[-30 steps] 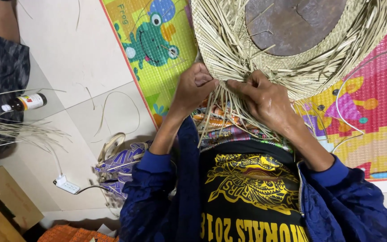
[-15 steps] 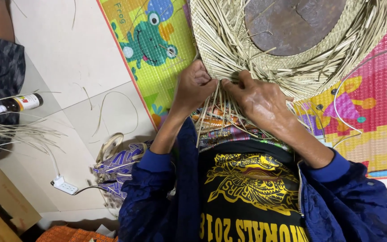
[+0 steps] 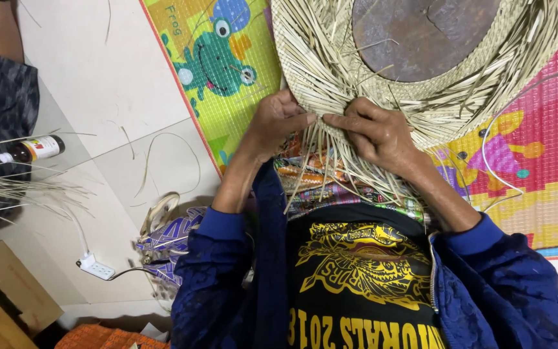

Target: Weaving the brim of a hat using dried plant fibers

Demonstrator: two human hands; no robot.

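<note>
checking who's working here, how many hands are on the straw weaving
2: left hand grips the straw weaving at its near edge; right hand pinches strands beside it. None others visible.

A colourful play mat point(image 3: 227, 97) with a green frog picture covers part of the pale tiled floor point(image 3: 92, 84). A small brown bottle point(image 3: 33, 149) lies near loose straw strands point(image 3: 14, 189), with a white power strip point(image 3: 95, 266) nearby.

woven straw piece point(image 3: 330, 64): pale beige, with a brown round centre
play mat point(image 3: 227, 71): bright green, yellow and pink, with a green frog picture
sleeves point(image 3: 485, 284): dark blue
shirt point(image 3: 363, 278): black with a yellow print
floor point(image 3: 98, 84): pale grey tiles
bottle point(image 3: 33, 150): brown, white label
</note>
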